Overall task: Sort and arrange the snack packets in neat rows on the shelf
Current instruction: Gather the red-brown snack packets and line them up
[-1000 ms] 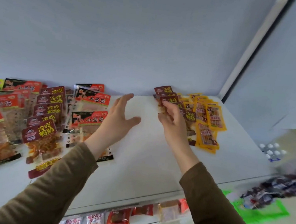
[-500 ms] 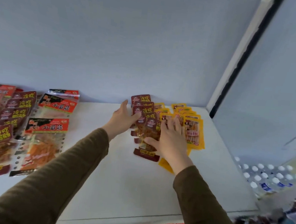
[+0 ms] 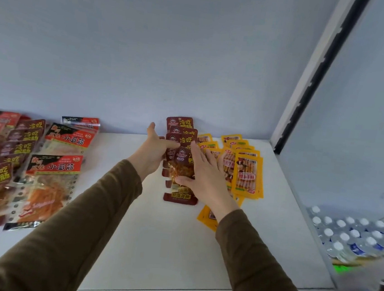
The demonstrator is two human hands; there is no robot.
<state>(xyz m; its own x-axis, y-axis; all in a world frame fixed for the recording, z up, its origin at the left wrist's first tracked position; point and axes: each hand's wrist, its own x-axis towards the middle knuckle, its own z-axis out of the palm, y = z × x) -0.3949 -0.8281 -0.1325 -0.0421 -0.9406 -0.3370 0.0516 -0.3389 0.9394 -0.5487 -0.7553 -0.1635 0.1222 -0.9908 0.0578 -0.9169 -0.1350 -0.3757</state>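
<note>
Maroon snack packets [image 3: 179, 165], four counted, are flanked near the shelf's [image 3: 151, 247] back edge by the flat left hand [image 3: 153, 152] and flat right hand [image 3: 203, 172], with yellow packets [image 3: 246, 174] hemming the right side.

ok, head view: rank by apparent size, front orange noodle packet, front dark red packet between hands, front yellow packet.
1. orange noodle packet, though it lies nearer the camera
2-3. dark red packet and yellow packet: too alike, partly covered
</note>
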